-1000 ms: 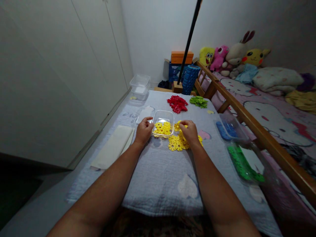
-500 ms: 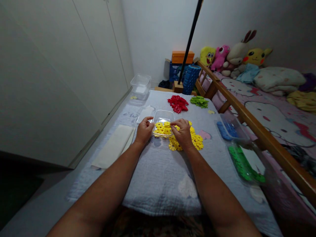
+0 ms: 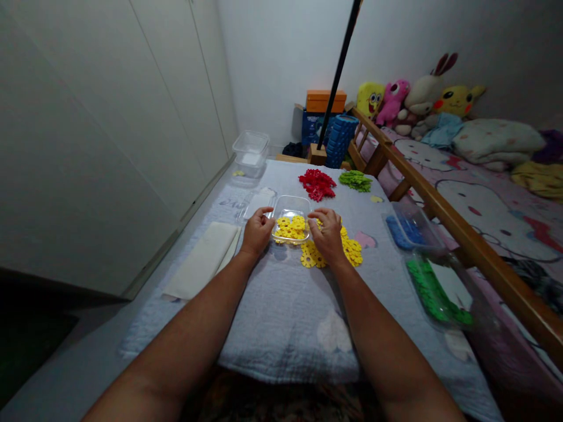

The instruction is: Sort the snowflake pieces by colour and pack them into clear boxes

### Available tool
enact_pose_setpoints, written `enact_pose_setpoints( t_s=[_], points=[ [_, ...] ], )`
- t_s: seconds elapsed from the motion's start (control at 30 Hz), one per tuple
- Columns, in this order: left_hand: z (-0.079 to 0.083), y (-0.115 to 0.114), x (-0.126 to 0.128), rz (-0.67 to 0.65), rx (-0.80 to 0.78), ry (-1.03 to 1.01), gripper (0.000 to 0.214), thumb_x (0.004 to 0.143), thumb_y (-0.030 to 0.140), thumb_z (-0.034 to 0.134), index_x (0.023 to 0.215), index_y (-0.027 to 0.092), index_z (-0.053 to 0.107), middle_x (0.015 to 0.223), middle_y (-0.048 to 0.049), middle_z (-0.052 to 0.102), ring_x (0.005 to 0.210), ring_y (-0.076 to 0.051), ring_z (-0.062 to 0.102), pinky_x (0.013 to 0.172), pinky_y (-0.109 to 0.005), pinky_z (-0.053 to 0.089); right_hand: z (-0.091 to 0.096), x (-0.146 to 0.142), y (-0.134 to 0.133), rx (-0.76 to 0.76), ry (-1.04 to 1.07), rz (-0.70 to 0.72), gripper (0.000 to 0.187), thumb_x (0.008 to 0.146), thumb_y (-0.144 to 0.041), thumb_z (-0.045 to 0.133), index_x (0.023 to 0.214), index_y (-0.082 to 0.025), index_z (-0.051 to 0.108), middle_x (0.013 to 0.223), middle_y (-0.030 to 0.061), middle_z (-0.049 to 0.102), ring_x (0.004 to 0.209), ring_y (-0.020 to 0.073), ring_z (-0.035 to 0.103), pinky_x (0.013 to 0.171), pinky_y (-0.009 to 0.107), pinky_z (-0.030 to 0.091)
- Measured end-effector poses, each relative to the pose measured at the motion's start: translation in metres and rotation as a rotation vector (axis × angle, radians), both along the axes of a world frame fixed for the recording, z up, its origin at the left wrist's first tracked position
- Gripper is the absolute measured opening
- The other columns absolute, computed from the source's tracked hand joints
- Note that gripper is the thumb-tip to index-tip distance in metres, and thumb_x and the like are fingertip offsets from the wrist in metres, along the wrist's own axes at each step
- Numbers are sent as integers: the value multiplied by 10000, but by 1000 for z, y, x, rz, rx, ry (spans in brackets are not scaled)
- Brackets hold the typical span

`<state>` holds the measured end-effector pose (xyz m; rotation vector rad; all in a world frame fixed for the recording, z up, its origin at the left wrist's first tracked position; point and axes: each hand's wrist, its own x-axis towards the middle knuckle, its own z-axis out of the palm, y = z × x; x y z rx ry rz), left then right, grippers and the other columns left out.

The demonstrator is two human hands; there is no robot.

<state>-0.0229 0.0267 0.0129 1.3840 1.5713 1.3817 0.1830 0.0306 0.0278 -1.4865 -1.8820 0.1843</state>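
A clear plastic container [image 3: 292, 203] stands on the cloth-covered table with several yellow flower-shaped discs [image 3: 291, 227] inside. At its left side my left hand [image 3: 258, 230] is closed, thumb and fingers pinching the rim. My right hand [image 3: 326, 233] is beside the right rim, over a loose pile of yellow discs [image 3: 352, 252]. Its fingers are curved, with a gap between thumb and forefinger where yellow shows; I see no disc clearly held. The hand hides part of the pile.
Red pieces [image 3: 317, 184] and light green pieces [image 3: 354, 181] lie at the back. Tubs of blue pieces [image 3: 403, 232] and green pieces [image 3: 433, 296] stand at the right, by the bed rail [image 3: 466, 205]. Folded cloth [image 3: 202, 261], a clear lid [image 3: 259, 205] and stacked containers [image 3: 250, 153] are left.
My right hand has moved slightly right, from over the container's rim to beside it, and its fingers have parted. My left hand and the container have stayed in place.
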Motion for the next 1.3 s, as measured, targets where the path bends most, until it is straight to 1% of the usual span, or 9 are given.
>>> enact_pose_setpoints(
  t_s=[0.17,0.3,0.57,0.77,0.9,1.0,1.13,1.23,1.3],
  points=[
    [0,0,0,9,-3,-5,417,775,345,578,1131,149,671,604,78,407,559,-127,410,574,-256,325,-3,12,8,-14,23,-110,300,971,-262,457,1077,-217,733,1198,98,643,1174,252,512,1040,382,352],
    [-1,1,0,-1,-6,-21,434,766,358,574,1133,145,664,603,79,402,555,-128,400,568,-259,314,-4,18,10,-74,-93,-186,298,935,-238,494,1076,-229,755,1290,99,636,1238,284,465,1072,425,318],
    [0,0,0,4,-20,-26,435,758,376,580,1126,160,666,608,77,404,545,-127,388,553,-258,301,-8,17,4,-169,-359,-112,343,887,-303,581,1187,-244,736,1527,107,511,1381,369,345,1140,589,213],
    [-3,1,0,3,-9,-11,434,768,363,579,1140,155,663,608,77,408,553,-127,398,557,-254,307,-6,14,1,-274,-445,-87,346,914,-330,559,1202,-231,725,1576,114,457,1427,397,317,1147,654,199],
    [-2,1,0,3,-16,-4,440,769,369,575,1140,150,664,597,80,395,549,-128,397,557,-256,307,-5,14,2,-270,-446,-79,308,922,-316,559,1151,-240,750,1512,110,524,1403,380,341,1141,641,203],
    [-1,1,0,4,-18,-8,437,772,370,577,1140,151,665,594,81,393,545,-128,395,555,-257,306,-7,15,4,-226,-399,-86,276,934,-316,558,1095,-255,774,1434,101,585,1361,354,371,1127,595,217],
    [-1,0,0,1,-3,-12,418,781,345,578,1137,145,665,595,82,396,546,-124,394,561,-255,317,-8,18,8,-133,-286,-134,245,940,-304,561,988,-256,797,1222,103,672,1185,301,466,1053,488,283],
    [-3,0,-1,-2,6,-16,420,790,343,574,1146,139,665,603,82,399,545,-121,387,565,-256,322,-3,20,10,-75,-176,-199,264,950,-271,530,981,-232,790,1079,105,692,1063,273,506,979,428,323],
    [-4,1,-1,-3,7,-20,426,790,346,577,1150,137,664,605,82,403,545,-120,386,567,-257,323,2,21,10,-20,-96,-216,275,965,-274,506,997,-225,774,1029,91,697,1030,260,523,972,405,330]
  ],
)
